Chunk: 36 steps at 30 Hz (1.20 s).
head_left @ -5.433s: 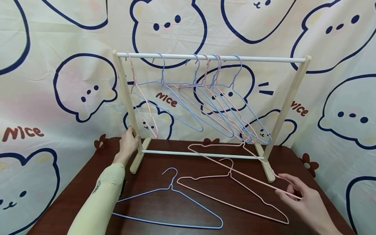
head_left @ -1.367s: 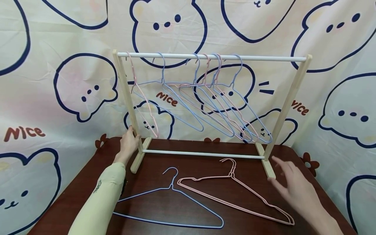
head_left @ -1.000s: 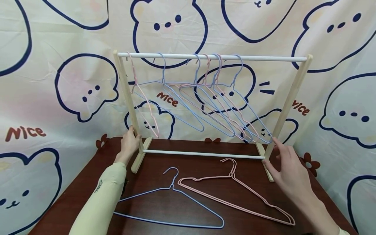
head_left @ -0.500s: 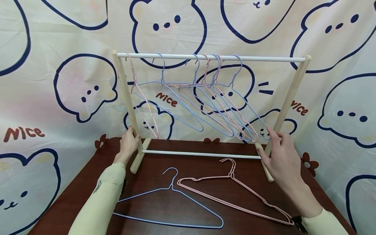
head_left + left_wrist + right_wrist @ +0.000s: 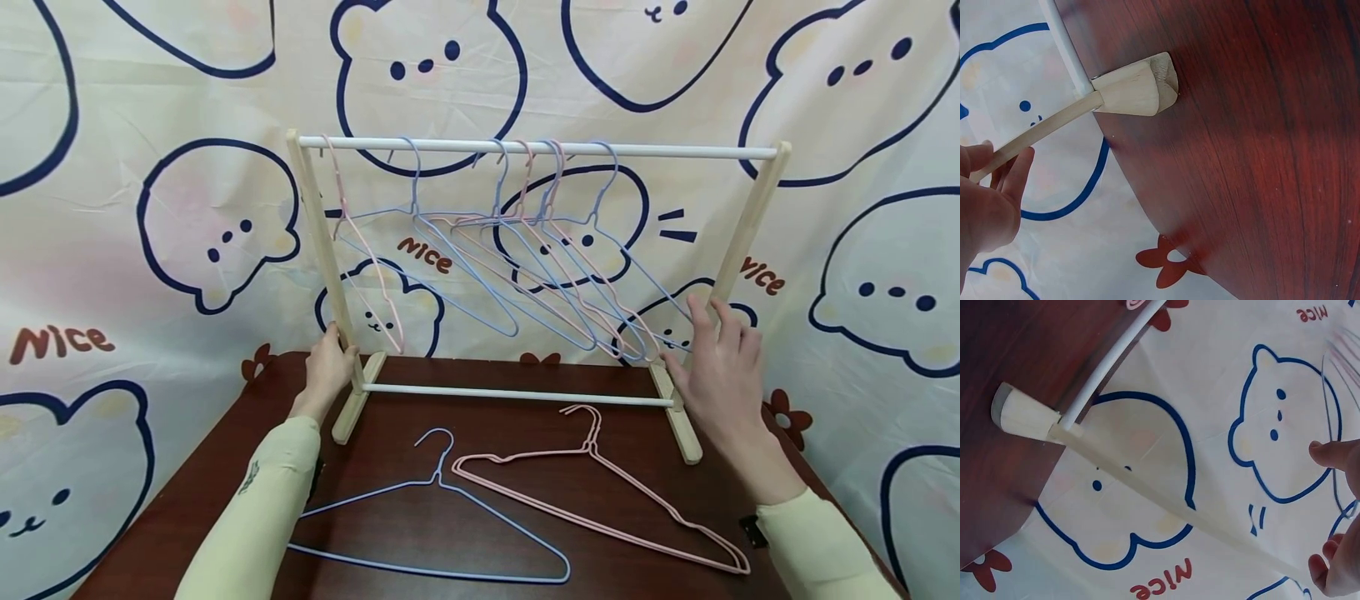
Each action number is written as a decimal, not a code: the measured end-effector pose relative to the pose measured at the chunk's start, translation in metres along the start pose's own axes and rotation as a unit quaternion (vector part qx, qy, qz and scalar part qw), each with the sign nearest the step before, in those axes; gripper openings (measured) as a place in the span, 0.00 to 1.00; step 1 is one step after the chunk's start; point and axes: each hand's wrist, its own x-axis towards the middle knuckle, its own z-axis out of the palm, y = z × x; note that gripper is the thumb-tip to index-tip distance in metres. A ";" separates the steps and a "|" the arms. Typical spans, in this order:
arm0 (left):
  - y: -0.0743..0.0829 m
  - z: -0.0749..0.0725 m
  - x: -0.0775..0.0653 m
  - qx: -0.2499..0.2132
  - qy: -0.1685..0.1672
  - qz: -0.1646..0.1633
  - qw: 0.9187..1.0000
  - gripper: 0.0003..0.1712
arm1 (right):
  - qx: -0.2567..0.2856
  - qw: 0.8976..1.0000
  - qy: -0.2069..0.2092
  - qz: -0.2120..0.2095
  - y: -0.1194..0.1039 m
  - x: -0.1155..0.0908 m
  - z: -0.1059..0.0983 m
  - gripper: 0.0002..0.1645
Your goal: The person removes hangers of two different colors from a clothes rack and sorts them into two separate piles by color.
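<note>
In the head view, my left hand (image 5: 327,367) grips the left post of a wooden clothes rack (image 5: 322,242); the left wrist view shows the thumb and fingers (image 5: 1019,172) around the post. Beside the right post, my right hand (image 5: 720,367) is raised around the lower corner of the rightmost blue hanger (image 5: 637,262), which it partly hides. The right wrist view shows its thumb (image 5: 1329,455) and fingers well apart, with hanger wire between them. Whether they touch the wire or post is unclear. Several pink and blue hangers hang from the white top rail (image 5: 675,152).
On the dark wooden table (image 5: 420,525), a blue hanger (image 5: 438,476) lies at left front. Two pink hangers (image 5: 592,446) lie nearly stacked to its right. A white lower bar (image 5: 517,394) joins the rack's feet. A printed bear cloth (image 5: 210,83) hangs behind.
My right hand set a pink hanger down on the other one, then let go and moved up and left to the rightmost hanging blue hanger. My left hand has stayed on the post.
</note>
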 end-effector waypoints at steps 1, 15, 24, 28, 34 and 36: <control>0.000 0.000 0.000 0.000 -0.001 0.000 1.000 0.23 | 0.002 1.000 -0.002 0.001 0.002 0.001 0.001 0.59; -0.001 0.001 0.001 0.001 -0.003 0.001 1.000 0.23 | 0.000 0.999 0.000 -0.034 0.012 -0.001 0.012 0.58; 0.000 0.000 0.000 -0.004 -0.003 0.000 1.000 0.23 | 0.034 0.997 0.024 -0.067 0.004 0.002 0.012 0.58; -0.001 0.000 0.000 -0.006 -0.002 0.001 1.000 0.23 | 0.044 0.996 0.018 -0.072 0.000 0.003 0.012 0.58; -0.001 0.000 0.001 -0.006 -0.002 -0.002 1.000 0.22 | 0.054 0.994 0.035 -0.092 -0.003 0.004 0.012 0.51; -0.001 0.000 0.001 -0.006 -0.001 -0.002 1.000 0.22 | 0.057 0.993 0.043 -0.095 -0.003 0.004 0.012 0.49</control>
